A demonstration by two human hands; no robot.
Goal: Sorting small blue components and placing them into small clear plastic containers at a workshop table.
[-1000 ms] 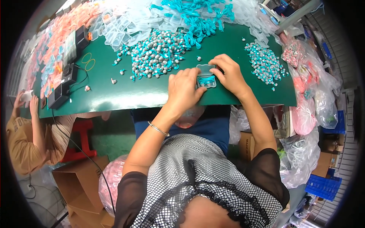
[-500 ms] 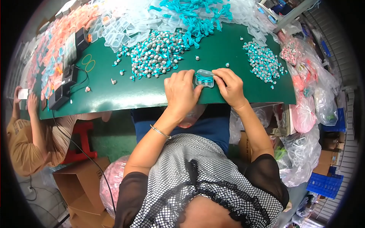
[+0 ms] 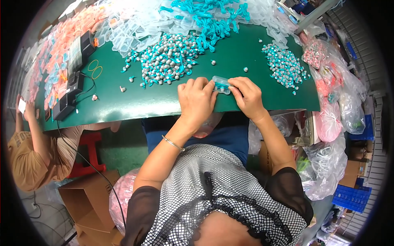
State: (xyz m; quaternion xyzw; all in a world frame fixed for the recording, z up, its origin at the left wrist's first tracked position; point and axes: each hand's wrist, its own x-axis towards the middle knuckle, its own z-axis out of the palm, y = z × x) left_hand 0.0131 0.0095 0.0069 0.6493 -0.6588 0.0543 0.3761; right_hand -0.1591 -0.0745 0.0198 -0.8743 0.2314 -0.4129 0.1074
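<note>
A green tabletop [image 3: 123,102] fills the far half of the view, crowded along its far edge and bare only in a strip near the person. At far left lie pink packets [image 3: 61,45], black boxes [image 3: 67,92] with a trailing cable, and two rubber bands [image 3: 95,69]; another person [image 3: 28,151] sits low at the left, apart from the work. Toward the middle, clear plastic cases [image 3: 135,28] are heaped behind a pile of small grey-and-teal pieces [image 3: 168,61], with teal cords [image 3: 209,18] beyond. Just near of that pile, the left hand [image 3: 197,100] and the right hand [image 3: 246,96] meet on a small clear case [image 3: 221,85] with teal inside, both grasping it by fingertips at the tabletop's near middle. Pressing it shut likely goes best with thumbs squeezing evenly at both ends, the case kept flat so nothing spills. To the right sits a second, smaller pile of pieces [image 3: 285,65], then clear bags [image 3: 328,119] hanging past the right edge. The near edge is close under the wrists, so the open room for moving is mainly the bare strip to either side of the hands.
</note>
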